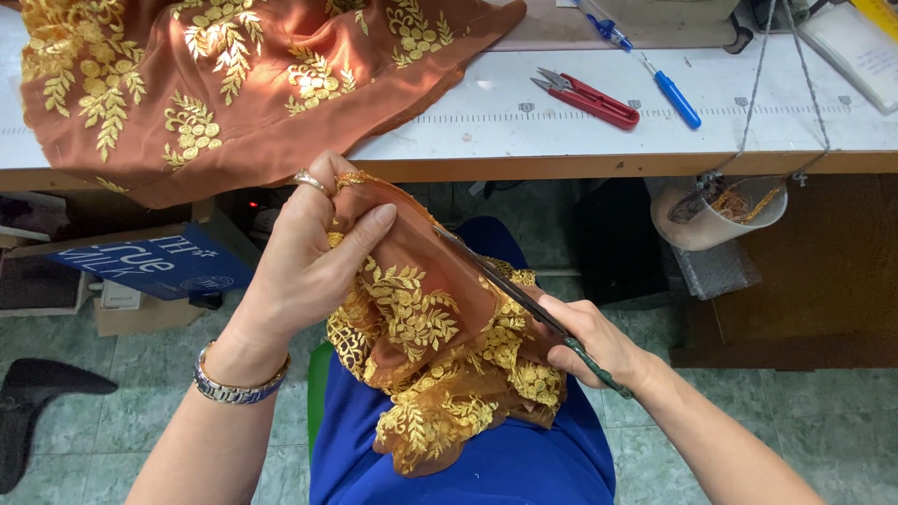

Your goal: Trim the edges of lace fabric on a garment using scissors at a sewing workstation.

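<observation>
My left hand [313, 252] pinches a piece of rust-brown fabric with gold floral embroidery [426, 346] and lifts its upper edge above my lap. A ring sits on one finger and a metal watch on the wrist. My right hand [594, 341] grips green-handled scissors [524, 299], whose dark blades run up and left along the cloth's edge. The fabric bunches down over my blue-clad legs [505, 468].
A larger sheet of the same embroidered fabric [234, 84] drapes over the white worktable [561, 122]. Red thread snips [589, 98] and a blue pen [669, 89] lie on the table. A small cup with scraps [716, 210] hangs from strings at the table's edge. A blue box [150, 262] rests under the table.
</observation>
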